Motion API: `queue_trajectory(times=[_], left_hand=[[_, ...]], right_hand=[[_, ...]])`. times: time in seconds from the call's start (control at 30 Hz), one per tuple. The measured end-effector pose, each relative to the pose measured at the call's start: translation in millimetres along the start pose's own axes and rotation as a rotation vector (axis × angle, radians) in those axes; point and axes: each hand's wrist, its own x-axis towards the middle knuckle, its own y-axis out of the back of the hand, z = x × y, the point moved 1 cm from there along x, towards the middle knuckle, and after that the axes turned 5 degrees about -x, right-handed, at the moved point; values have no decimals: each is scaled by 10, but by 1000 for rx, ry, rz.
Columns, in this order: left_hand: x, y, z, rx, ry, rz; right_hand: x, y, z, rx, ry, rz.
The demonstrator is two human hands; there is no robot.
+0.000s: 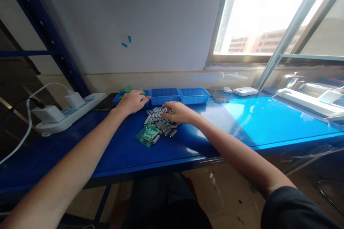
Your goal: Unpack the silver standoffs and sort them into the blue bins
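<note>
Many shiny grey cylinders [163, 126] lie heaped; left fingers [145, 100] spread, right fingers' [168, 116] grip unclear.

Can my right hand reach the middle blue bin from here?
Probably yes: your right hand, at the metal pieces, is just in front of the middle blue bin, whose open top looks unobstructed; your left hand is at the left bin.

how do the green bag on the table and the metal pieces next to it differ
The green bag is crumpled and translucent, while the metal pieces are grey and shiny. The green bag is larger than any single one of the metal pieces. The green bag lies nearer the front edge than most of the metal pieces. Both rest on the blue table.
</note>
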Motion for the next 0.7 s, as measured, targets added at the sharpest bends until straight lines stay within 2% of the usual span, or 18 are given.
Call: queue_trajectory(times=[0.17,0.27,0.37,0.47,0.57,0.7], left_hand=[[-96,136,229,-184,-102,186],[-124,214,378,-274,-144,265],[-116,219,434,-316,-122,304],[-111,155,384,-335,-90,299],[-121,82,271,-339,-59,289],[-133,102,47,-324,18,343]], right_hand=[[-113,103,-53,-46,121,-188],[-153,106,-209,-66,187,-167],[-118,1,-436,-76,323,-149],[-40,-151,-611,-124,449,-170],[14,-252,-670,-175,498,-149],[72,-202,-615,-93,547,22]])
